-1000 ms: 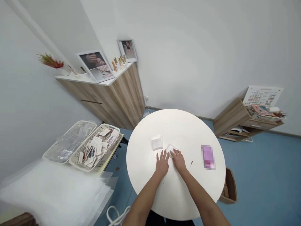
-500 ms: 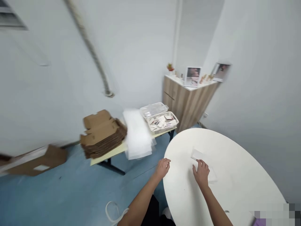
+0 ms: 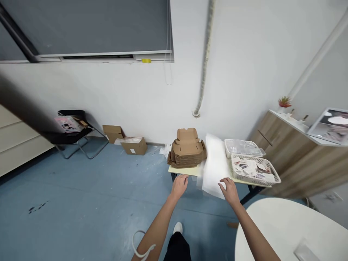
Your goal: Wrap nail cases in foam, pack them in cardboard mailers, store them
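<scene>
Both arms reach out ahead of me toward a low pale-yellow table (image 3: 194, 170). My left hand (image 3: 179, 186) hovers before its near edge, just below a stack of flat brown cardboard boxes (image 3: 187, 154); its fingers are loosely bent, with nothing seen in them. In front of a pile of white translucent sheets (image 3: 216, 166) that hangs over the edge is my right hand (image 3: 230, 191), thumb and fingers apart and holding nothing. A white basket (image 3: 274, 175) of small printed cards stands right of the sheets, with a clear-covered white bin (image 3: 241, 148) behind it.
At lower right is a white round table (image 3: 280, 221) with a small whitish packet (image 3: 306, 251) on it. A wood-grain cabinet (image 3: 288, 156) stands at right. Along the wall are an open carton (image 3: 136, 146) and a black folding chair (image 3: 69, 136). Blue floor (image 3: 95, 203) spreads left.
My view has swung left, away from the round table. My right hand has left the white item there and is now before the sheets; my left hand is now before the cardboard stack.
</scene>
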`<state>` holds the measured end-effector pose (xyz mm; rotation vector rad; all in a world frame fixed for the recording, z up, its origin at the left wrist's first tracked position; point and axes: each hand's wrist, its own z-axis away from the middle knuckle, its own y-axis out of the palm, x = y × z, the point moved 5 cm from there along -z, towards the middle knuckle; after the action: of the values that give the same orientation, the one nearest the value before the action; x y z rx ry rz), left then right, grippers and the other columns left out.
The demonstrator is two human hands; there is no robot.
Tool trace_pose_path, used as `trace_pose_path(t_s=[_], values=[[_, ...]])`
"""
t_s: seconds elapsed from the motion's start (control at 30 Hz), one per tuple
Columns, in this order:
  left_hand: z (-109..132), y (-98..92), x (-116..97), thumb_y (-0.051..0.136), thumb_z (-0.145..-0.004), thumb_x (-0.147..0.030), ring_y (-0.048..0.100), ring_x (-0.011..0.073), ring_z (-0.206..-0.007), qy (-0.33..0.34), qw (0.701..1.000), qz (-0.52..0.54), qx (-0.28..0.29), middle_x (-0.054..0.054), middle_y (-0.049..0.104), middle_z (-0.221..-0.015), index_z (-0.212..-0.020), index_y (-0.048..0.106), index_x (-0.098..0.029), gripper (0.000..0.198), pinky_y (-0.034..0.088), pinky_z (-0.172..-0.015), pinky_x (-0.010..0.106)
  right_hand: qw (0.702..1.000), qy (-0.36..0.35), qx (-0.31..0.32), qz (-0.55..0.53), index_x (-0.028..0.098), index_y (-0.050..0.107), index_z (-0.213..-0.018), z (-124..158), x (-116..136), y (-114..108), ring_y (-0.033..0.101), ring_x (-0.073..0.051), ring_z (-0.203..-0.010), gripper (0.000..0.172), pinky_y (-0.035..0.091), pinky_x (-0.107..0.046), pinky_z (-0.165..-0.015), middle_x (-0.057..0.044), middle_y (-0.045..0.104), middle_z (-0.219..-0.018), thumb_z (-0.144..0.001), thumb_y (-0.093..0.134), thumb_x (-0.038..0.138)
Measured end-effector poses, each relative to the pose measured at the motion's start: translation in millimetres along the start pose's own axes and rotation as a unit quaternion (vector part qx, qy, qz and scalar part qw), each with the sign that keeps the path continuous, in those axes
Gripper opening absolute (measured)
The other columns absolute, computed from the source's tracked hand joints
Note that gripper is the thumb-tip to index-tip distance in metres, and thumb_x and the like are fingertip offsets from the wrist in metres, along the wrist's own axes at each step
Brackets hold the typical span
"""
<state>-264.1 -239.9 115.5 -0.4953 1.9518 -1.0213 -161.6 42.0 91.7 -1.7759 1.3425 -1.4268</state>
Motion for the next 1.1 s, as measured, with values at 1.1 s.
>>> trace_pose_path(t_s=[1.1], values=[[-152.2,-37.6,127.6,0.047,-0.093,-0.046,0.038,0.0345,-0.135,-0.006,0.987,-0.152,-0.061,0.017,0.046,-0.144,-0.152,0.024,-0.020,0.068,0.017,-0.112,0.065,0.915,-0.130,0.343,0.169,0.018,0.069,-0.101,-290.1,135.8,109.1,0.067,-0.025,-0.089,0.028,0.046,-0.029,-0.075,-0.010,0.072,-0.095,-0.086,0.059,0.039]])
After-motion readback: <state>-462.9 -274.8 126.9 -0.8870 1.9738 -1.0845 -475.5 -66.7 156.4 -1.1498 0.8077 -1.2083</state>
